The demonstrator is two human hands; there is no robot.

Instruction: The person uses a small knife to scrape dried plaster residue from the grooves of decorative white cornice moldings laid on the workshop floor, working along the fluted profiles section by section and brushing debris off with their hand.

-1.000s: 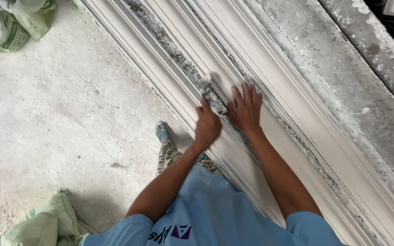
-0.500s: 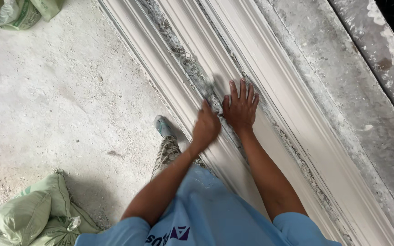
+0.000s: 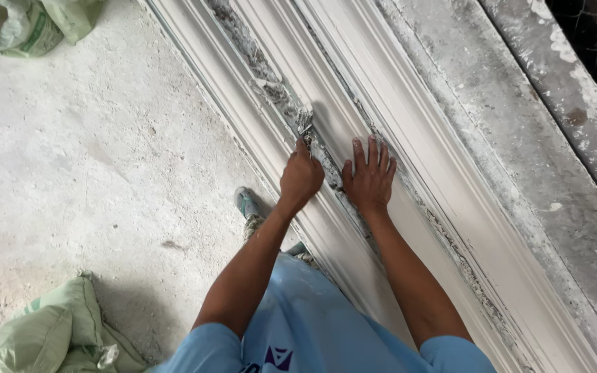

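A long white plaster moulding (image 3: 409,124) with several ridges and grooves runs diagonally from the top middle to the bottom right. My left hand (image 3: 300,178) is closed around a small plaster-caked scraping tool (image 3: 305,121), whose blade rests in a rough grey groove of the moulding. Spread flat, my right hand (image 3: 370,178) presses on the moulding just right of the tool hand, holding nothing. Both bare forearms reach up from a light blue shirt (image 3: 312,331).
A dusty concrete floor (image 3: 84,179) lies to the left. Green sacks sit at the top left (image 3: 29,24) and bottom left (image 3: 43,331). One foot in a shoe (image 3: 245,202) stands beside the moulding. A grey plaster-spattered slab (image 3: 519,117) borders the moulding on the right.
Both hands stay together on the moulding, and the tool blade now shows clearly, extended further up the groove. The view has drifted, so the green sacks sit differently in frame.
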